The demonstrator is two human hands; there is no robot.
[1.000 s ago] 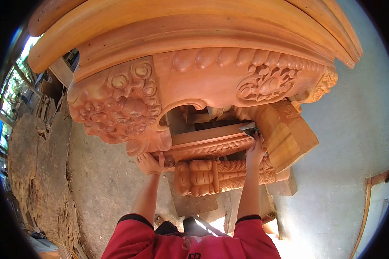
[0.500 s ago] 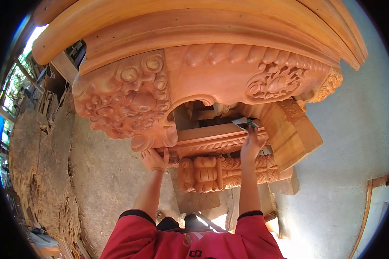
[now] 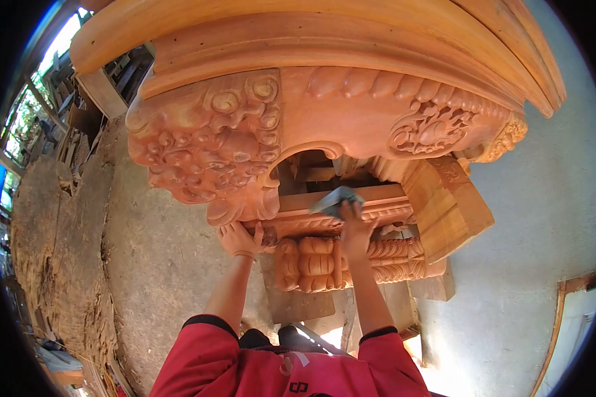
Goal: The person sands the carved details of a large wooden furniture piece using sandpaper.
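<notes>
A large carved piece of orange-brown wood (image 3: 311,119) fills the upper middle, with a scalloped edge and an arched cutout. Below the cutout runs a moulded rail (image 3: 298,223), and under that lies a carved, rounded beam (image 3: 318,266). My left hand (image 3: 238,239) rests on the rail's left end, below the carved foot, fingers apart. My right hand (image 3: 355,231) is closed on a grey folded sheet (image 3: 338,201) at the middle of the rail; the sheet is blurred.
At the right of the carving is a thick wooden block (image 3: 447,208), close to a pale blue wall (image 3: 523,238). Weathered planks (image 3: 66,258) stand along the left side. A concrete floor (image 3: 172,278) shows between them and the beam.
My right hand has moved left along the rail with the sheet. My left hand stays at the rail's left end. The view has shifted slightly, so the carving appears further right.
</notes>
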